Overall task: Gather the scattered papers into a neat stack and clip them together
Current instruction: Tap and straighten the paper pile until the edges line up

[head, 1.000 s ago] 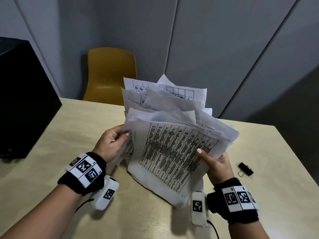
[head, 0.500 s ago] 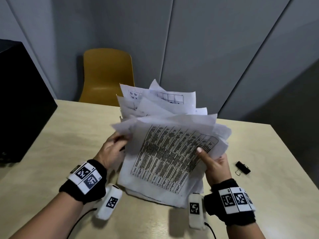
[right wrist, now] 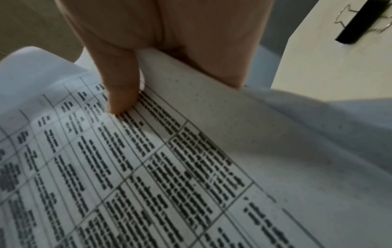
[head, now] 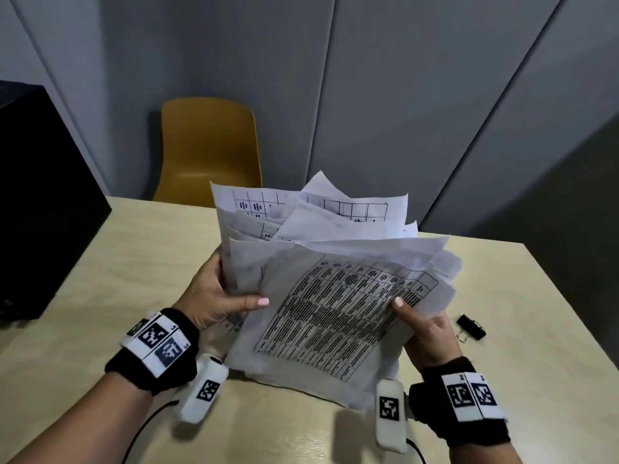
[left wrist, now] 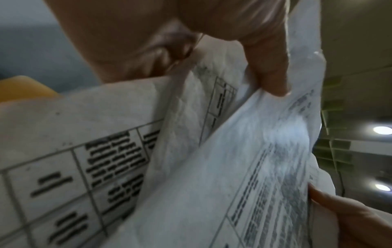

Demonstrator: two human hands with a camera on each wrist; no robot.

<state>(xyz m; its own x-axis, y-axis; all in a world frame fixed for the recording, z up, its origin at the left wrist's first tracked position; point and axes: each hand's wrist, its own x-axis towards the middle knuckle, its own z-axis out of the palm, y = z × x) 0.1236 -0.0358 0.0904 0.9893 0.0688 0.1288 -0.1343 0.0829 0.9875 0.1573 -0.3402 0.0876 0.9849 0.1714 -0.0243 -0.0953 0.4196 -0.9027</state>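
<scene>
A loose, uneven bundle of printed papers (head: 331,296) stands on its lower edge on the table, sheets fanned out at the top. My left hand (head: 217,296) grips the bundle's left side, thumb across the front sheet. My right hand (head: 425,326) grips the right side with its thumb pressed on the printed table. In the left wrist view the papers (left wrist: 191,167) fill the frame under my left hand (left wrist: 265,70). The right wrist view has my right hand (right wrist: 123,94) pinching the front sheet of the papers (right wrist: 169,167). A black binder clip (head: 471,326) lies on the table right of my right hand, also visible as the binder clip (right wrist: 360,23).
The light wooden table (head: 100,296) has a large black box (head: 40,202) at its left. A yellow chair (head: 209,149) stands behind the far edge, before grey wall panels. The table's right edge runs close past the clip.
My left thumb has come round onto the front sheet, and the bundle has been pushed more upright and closer together between both hands.
</scene>
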